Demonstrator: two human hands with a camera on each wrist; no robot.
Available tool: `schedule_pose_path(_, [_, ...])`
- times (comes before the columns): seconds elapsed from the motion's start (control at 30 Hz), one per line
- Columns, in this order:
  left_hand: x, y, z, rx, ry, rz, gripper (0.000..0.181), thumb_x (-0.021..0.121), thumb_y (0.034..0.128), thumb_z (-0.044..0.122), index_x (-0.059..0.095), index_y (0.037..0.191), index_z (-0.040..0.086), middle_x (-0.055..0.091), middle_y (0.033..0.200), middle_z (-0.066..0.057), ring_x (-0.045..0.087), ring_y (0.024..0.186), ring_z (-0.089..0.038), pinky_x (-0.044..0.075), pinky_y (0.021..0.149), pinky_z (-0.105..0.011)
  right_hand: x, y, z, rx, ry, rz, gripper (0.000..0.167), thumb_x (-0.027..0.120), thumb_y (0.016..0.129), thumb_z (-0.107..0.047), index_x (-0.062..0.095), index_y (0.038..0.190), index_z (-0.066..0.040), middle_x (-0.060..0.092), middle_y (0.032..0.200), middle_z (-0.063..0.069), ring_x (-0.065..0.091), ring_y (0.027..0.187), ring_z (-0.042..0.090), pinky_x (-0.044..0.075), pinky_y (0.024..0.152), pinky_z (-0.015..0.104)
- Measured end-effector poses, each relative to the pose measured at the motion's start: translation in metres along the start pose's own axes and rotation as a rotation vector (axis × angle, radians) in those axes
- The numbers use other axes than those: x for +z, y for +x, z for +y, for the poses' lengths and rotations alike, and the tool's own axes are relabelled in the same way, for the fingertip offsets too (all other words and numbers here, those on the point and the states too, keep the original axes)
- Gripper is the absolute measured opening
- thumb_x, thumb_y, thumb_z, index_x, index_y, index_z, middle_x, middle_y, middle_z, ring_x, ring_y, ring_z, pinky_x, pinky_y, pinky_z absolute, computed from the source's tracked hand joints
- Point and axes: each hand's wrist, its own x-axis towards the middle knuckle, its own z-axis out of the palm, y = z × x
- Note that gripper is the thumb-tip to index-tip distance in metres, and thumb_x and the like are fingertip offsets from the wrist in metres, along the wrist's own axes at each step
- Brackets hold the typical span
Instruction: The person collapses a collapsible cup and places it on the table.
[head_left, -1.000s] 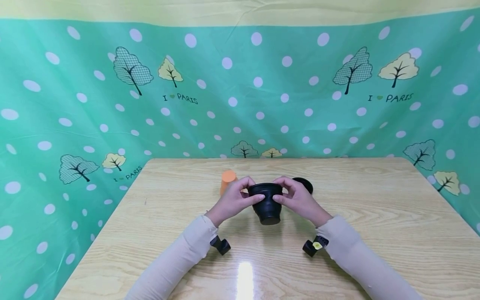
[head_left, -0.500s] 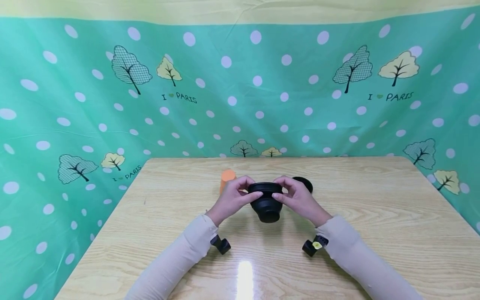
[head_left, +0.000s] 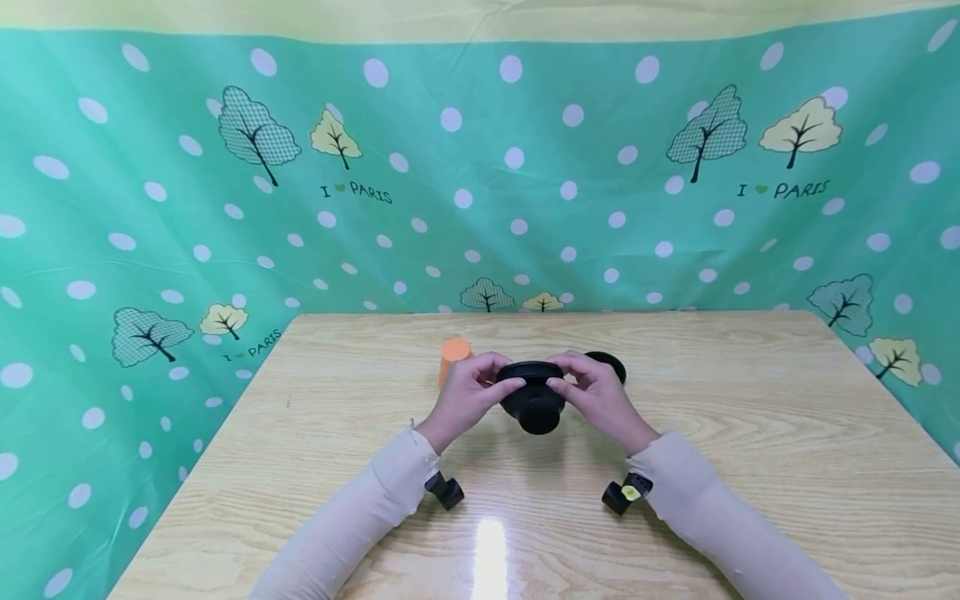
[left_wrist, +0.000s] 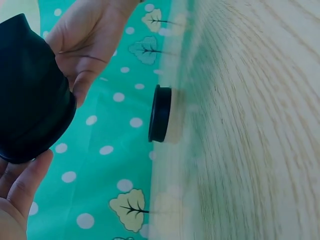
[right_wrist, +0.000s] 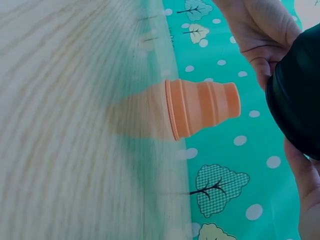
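A black collapsible cup (head_left: 540,414) hangs above the table in both hands. Its wide rim is up and its small base tips toward me. On its left side the left hand (head_left: 468,393) pinches the rim, thumb in front and fingers behind. The right hand (head_left: 600,398) grips the opposite side in the same way. Behind the left hand, an orange collapsible cup (right_wrist: 200,107) stands upside down on its wide rim. Past the right hand lies a low, round black piece with a rim (left_wrist: 161,114), partly hidden in the head view.
The wooden table (head_left: 750,467) reaches back to a green dotted curtain (head_left: 517,192) with printed trees. Black wrist cameras (head_left: 450,493) are strapped over both sleeves. A bright light reflection lies on the near part of the table.
The black cup has become shorter, and its base has moved up and tipped toward me. Both hands have kept their grip at the rim. The orange cup has stayed in place.
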Motion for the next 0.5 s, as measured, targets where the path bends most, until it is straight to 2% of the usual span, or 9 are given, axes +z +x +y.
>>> schedule_pose_path(0.07, [0.0,-0.001,0.007,-0.001,0.006,-0.002,0.011,0.071,0.0824,0.002,0.067,0.089,-0.005,0.069,0.081,-0.017,0.058,0.063,-0.004,0.05,0.059,-0.02,0.001,0.0,0.003,-0.032,-0.002,0.016,0.02,0.062,0.086,0.007,0.065,0.106,0.008,0.064,0.099,0.01,0.055,0.084,0.005,0.048,0.063,0.016])
schedule_pose_path(0.27, [-0.001,-0.004,0.013,0.032,0.021,-0.018,0.013,0.068,0.0857,0.003,0.067,0.094,-0.006,0.069,0.085,-0.018,0.059,0.066,-0.003,0.051,0.06,-0.02,0.003,0.0,-0.02,-0.082,-0.067,0.045,0.018,0.063,0.084,0.009,0.065,0.102,0.013,0.065,0.098,0.021,0.056,0.082,0.001,0.049,0.057,0.017])
schedule_pose_path(0.37, [-0.001,-0.004,0.014,0.03,0.005,-0.053,0.015,0.064,0.0887,0.004,0.065,0.099,-0.007,0.068,0.088,-0.02,0.059,0.072,-0.004,0.053,0.063,-0.021,0.002,0.0,-0.023,-0.101,-0.096,0.073,0.018,0.063,0.083,0.011,0.066,0.101,0.013,0.065,0.095,0.023,0.055,0.081,0.0,0.049,0.056,0.017])
schedule_pose_path(0.5, [-0.003,-0.004,0.014,0.03,-0.042,-0.129,0.024,0.059,0.0912,0.001,0.06,0.114,-0.007,0.065,0.098,-0.021,0.06,0.086,-0.007,0.054,0.073,-0.024,0.0,0.0,-0.023,-0.089,-0.082,0.115,0.018,0.062,0.085,0.009,0.067,0.102,0.012,0.065,0.092,0.018,0.056,0.079,0.002,0.049,0.06,0.016])
